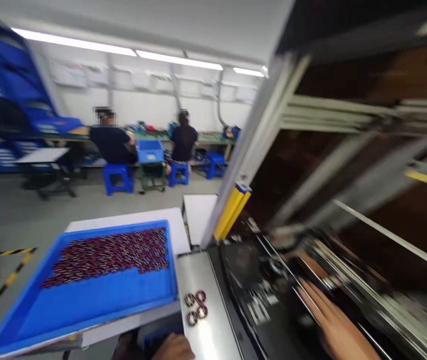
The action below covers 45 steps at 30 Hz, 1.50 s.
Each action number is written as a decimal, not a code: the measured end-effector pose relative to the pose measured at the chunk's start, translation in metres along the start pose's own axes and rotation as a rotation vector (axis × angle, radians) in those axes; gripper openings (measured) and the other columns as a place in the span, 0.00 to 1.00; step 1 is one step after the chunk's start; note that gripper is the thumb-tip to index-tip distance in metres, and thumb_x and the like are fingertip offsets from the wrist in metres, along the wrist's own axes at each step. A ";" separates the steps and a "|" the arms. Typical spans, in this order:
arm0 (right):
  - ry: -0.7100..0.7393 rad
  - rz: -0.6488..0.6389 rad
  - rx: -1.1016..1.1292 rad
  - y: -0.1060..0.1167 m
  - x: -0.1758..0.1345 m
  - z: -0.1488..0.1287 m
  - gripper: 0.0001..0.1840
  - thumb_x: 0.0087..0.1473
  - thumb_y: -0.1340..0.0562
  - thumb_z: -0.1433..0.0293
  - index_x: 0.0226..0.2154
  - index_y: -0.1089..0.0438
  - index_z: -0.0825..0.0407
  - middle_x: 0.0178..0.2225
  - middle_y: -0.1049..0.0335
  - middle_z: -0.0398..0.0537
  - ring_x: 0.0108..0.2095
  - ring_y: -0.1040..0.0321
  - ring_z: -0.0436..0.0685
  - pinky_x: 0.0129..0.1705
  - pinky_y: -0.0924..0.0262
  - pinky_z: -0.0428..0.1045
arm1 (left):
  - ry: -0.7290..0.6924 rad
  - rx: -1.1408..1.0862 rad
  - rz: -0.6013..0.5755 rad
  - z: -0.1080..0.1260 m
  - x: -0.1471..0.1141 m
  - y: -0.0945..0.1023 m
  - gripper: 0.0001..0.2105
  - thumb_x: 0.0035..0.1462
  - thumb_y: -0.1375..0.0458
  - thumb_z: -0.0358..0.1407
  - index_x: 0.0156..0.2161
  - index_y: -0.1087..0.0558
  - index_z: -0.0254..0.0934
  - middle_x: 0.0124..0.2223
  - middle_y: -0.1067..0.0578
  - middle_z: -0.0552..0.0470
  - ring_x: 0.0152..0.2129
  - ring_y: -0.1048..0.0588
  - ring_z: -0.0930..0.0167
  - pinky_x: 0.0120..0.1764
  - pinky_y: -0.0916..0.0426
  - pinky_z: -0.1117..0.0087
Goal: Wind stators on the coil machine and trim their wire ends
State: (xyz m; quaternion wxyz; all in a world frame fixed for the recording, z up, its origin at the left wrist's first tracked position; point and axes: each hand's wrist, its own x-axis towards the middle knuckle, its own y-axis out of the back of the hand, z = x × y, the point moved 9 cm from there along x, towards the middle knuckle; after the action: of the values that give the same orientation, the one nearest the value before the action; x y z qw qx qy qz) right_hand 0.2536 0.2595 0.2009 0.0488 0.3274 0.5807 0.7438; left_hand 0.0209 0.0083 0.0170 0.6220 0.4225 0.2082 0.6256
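Note:
My right hand [326, 312] reaches into the machine at the right, its blurred fingers stretched out beside thin metal rods [283, 262]. Nothing held shows in it. At the bottom edge, my left hand [175, 347] is partly cut off, next to a metal plate [194, 270]; its fingers are hidden. Several small ring-shaped wound coils [200, 296], dark red and black, lie grouped on that plate. Left of it, a blue tray [123, 295] holds many similar dark red pieces in packed rows.
A slanted metal post [249, 125] with a yellow guard [232, 212] rises at the machine's edge. Two people sit on blue stools [118, 178] at a far bench. A blue bin [149, 151] on a cart stands between them. Yellow-black tape [5, 287] marks the floor.

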 end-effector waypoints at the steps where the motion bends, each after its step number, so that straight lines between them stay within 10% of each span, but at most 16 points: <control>1: 0.019 -0.095 -0.012 -0.009 -0.008 -0.007 0.34 0.53 0.44 0.81 0.62 0.41 0.52 0.64 0.41 0.57 0.62 0.40 0.62 0.59 0.38 0.59 | -0.041 -0.035 -0.036 0.010 -0.005 -0.008 0.08 0.63 0.43 0.35 0.46 0.26 0.38 0.43 0.21 0.46 0.40 0.22 0.66 0.40 0.24 0.64; 9: -0.176 -0.317 -0.094 -0.091 0.019 0.033 0.49 0.44 0.46 0.85 0.69 0.60 0.63 0.69 0.55 0.65 0.68 0.53 0.67 0.64 0.44 0.64 | -0.298 0.026 0.155 0.043 -0.002 0.020 0.10 0.64 0.50 0.30 0.41 0.25 0.38 0.35 0.18 0.48 0.36 0.18 0.69 0.37 0.22 0.75; 17: -0.200 -0.472 -0.087 -0.084 -0.006 0.029 0.21 0.61 0.37 0.66 0.56 0.34 0.54 0.60 0.36 0.56 0.59 0.37 0.65 0.58 0.38 0.65 | -0.147 -0.068 0.165 0.040 -0.013 0.020 0.12 0.65 0.51 0.30 0.45 0.25 0.39 0.44 0.19 0.46 0.45 0.21 0.66 0.44 0.21 0.68; 21: -0.275 -0.358 -0.090 -0.055 0.034 0.021 0.18 0.62 0.37 0.66 0.53 0.32 0.54 0.57 0.34 0.55 0.56 0.35 0.65 0.56 0.36 0.65 | -0.052 -0.114 0.122 0.037 -0.012 0.017 0.11 0.65 0.50 0.31 0.43 0.24 0.38 0.43 0.20 0.44 0.46 0.22 0.64 0.49 0.23 0.61; 26: -0.411 -0.009 -0.139 0.060 0.054 -0.016 0.31 0.57 0.43 0.80 0.63 0.45 0.65 0.65 0.48 0.71 0.66 0.52 0.73 0.63 0.45 0.67 | -0.119 -0.058 0.102 0.044 -0.005 0.021 0.12 0.66 0.50 0.33 0.38 0.23 0.39 0.39 0.21 0.46 0.42 0.22 0.65 0.47 0.24 0.61; 29: -0.476 0.237 -0.207 0.139 0.002 -0.082 0.37 0.56 0.46 0.81 0.67 0.55 0.60 0.69 0.56 0.64 0.69 0.60 0.69 0.65 0.48 0.69 | -0.183 -0.028 0.087 0.045 -0.005 0.023 0.11 0.66 0.49 0.35 0.38 0.24 0.39 0.40 0.22 0.45 0.43 0.23 0.62 0.45 0.26 0.58; 32: -0.460 0.586 -0.208 0.186 -0.090 -0.181 0.41 0.55 0.43 0.81 0.68 0.54 0.52 0.65 0.44 0.58 0.63 0.43 0.68 0.58 0.37 0.68 | -0.258 -0.022 0.045 0.042 -0.001 0.021 0.11 0.66 0.49 0.37 0.37 0.25 0.37 0.39 0.22 0.44 0.42 0.24 0.60 0.45 0.30 0.55; 39: -1.222 0.140 -0.576 0.128 -0.342 -0.326 0.33 0.64 0.49 0.73 0.69 0.58 0.55 0.56 0.33 0.67 0.54 0.31 0.70 0.49 0.29 0.65 | -0.447 -0.050 -0.152 0.049 0.022 -0.010 0.18 0.67 0.50 0.41 0.25 0.32 0.38 0.25 0.28 0.51 0.27 0.28 0.66 0.37 0.34 0.63; 45: -1.402 0.065 -0.702 0.118 -0.426 -0.369 0.28 0.65 0.50 0.67 0.65 0.50 0.58 0.52 0.32 0.70 0.51 0.30 0.74 0.45 0.28 0.65 | -0.538 -0.020 -0.155 0.065 0.026 -0.024 0.20 0.68 0.53 0.39 0.23 0.36 0.39 0.22 0.31 0.53 0.22 0.30 0.68 0.31 0.37 0.66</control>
State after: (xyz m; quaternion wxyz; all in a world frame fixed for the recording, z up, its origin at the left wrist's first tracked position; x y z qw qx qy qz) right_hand 0.4223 -0.2778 0.0819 0.4827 0.7028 0.1352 0.5049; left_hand 0.0901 0.0195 0.0416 0.7049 0.5500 0.0612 0.4437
